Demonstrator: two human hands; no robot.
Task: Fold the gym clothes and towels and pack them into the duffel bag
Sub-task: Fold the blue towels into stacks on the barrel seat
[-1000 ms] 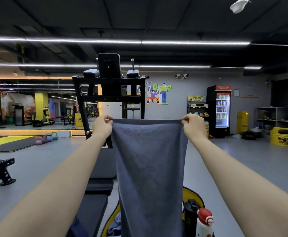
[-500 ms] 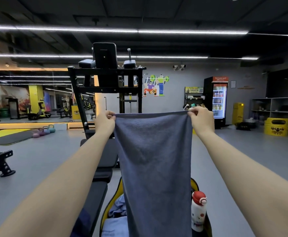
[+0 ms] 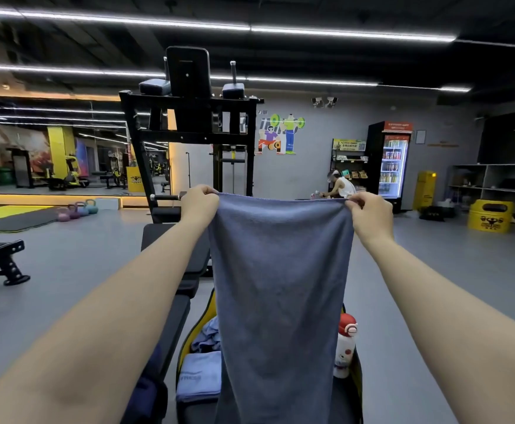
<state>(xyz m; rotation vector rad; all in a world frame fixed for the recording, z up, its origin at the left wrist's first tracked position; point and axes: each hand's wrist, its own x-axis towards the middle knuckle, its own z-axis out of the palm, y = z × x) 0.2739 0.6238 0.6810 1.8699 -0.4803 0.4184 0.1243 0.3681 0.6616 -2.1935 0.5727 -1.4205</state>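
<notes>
Grey towel (image 3: pixel 280 286): hangs full length in front of the person, top edge stretched flat
Left hand (image 3: pixel 199 205): pinches the top left corner
Right hand (image 3: pixel 371 212): pinches the top right corner
Duffel bag (image 3: pixel 202 316): open below the towel, yellow lining, folded blue cloth (image 3: pixel 201 377) inside
Bottle (image 3: pixel 345 344): red cap, upright at the bag's right side
Counter (image 3: pixel 176 301): black, just left of the bag
</notes>
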